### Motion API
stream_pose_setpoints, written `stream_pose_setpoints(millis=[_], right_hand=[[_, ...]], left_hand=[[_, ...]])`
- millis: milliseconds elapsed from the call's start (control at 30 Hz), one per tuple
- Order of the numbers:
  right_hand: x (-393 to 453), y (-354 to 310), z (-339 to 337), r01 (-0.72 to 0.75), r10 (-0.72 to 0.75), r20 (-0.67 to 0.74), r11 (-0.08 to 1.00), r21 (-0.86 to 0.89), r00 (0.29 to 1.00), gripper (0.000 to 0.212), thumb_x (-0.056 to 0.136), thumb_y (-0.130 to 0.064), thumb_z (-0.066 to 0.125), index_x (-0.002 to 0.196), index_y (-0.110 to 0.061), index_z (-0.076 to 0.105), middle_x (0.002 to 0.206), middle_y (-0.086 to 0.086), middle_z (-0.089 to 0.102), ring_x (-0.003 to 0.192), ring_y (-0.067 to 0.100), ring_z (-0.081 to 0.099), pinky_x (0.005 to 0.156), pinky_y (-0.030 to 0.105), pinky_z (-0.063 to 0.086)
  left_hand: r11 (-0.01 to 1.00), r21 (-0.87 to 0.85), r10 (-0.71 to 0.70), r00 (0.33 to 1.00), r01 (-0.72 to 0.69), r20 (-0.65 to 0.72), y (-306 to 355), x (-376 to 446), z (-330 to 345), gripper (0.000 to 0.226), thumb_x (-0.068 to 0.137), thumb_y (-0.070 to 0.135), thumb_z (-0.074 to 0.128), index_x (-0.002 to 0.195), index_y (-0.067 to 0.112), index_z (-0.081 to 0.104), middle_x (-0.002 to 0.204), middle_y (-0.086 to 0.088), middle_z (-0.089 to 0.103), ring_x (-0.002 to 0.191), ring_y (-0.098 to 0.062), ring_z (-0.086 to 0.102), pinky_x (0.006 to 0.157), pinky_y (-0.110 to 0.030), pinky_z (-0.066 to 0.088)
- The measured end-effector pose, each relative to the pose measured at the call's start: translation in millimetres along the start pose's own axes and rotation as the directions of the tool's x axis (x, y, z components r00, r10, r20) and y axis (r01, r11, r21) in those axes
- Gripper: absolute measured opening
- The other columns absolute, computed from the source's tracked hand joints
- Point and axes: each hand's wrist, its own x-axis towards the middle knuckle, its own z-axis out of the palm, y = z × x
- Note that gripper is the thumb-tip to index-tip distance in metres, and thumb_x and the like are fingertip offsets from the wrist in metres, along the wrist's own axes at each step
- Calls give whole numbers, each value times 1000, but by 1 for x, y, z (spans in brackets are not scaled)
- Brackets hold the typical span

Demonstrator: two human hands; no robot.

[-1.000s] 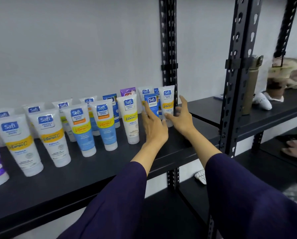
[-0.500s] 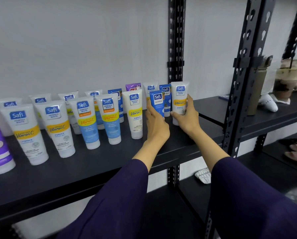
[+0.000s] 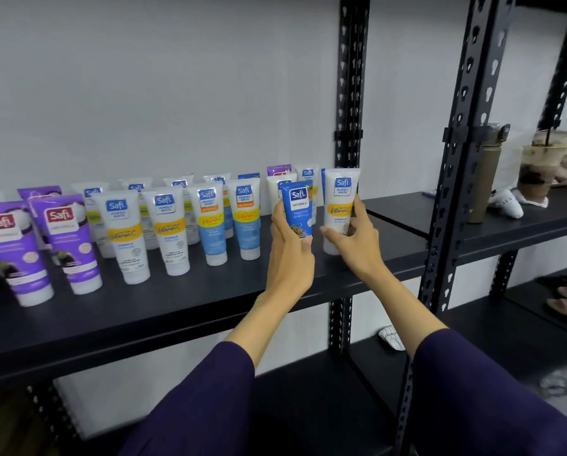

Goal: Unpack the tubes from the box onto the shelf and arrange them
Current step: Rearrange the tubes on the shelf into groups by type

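On the black metal shelf (image 3: 183, 311), two purple plastic tubes (image 3: 38, 251) stand at the far left, then rows of upright white tubes with yellow or blue bands (image 3: 173, 232). The left hand (image 3: 290, 255) grips a small blue plastic tube (image 3: 297, 209), fingers curled round it. Just beside it, the right hand (image 3: 352, 238) clasps a white tube with a yellow band (image 3: 339, 205) standing near the shelf's right end.
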Motion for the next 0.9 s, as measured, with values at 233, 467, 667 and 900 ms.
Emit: stream_pose_setpoints(millis=[233, 467, 667, 900], right_hand=[[-25, -29, 47, 27, -31, 87, 999, 45, 996, 66, 77, -21, 77, 133, -19, 42, 120, -3, 63, 107, 8, 62, 89, 24, 54], [-36, -35, 65, -32, 30, 232, 999, 2, 972, 63, 80, -31, 74, 134, -23, 41, 127, -6, 57, 112, 8, 55, 89, 21, 47], [-32, -35, 59, -72, 77, 298, 997, -28, 951, 51, 85, -18, 68, 130, -16, 45, 131, 3, 56, 119, 15, 54, 88, 18, 43], [-37, -46, 74, -51, 41, 349, 998, 21, 936, 49, 82, -17, 72, 126, -15, 51, 123, 1, 62, 106, 8, 58, 76, 8, 46]], left_hand=[[991, 110, -57, 991, 71, -121, -19, -20, -60, 76, 94, 11, 51, 146, 34, 1, 148, 1, 29, 120, -14, 49, 86, -39, 54], [985, 103, -133, 990, 139, -55, -36, -24, -105, 74, 93, 14, 56, 143, 39, 8, 140, 4, 42, 111, -11, 55, 94, -39, 49], [979, 153, -141, 990, 135, 31, -41, -25, -112, 59, 89, 11, 63, 136, 21, 28, 135, 0, 47, 110, -3, 49, 69, -4, 41], [989, 60, -126, 986, 133, -105, -38, -27, -119, 54, 91, 11, 60, 136, 23, 33, 130, 3, 52, 112, -9, 55, 83, -19, 43]])
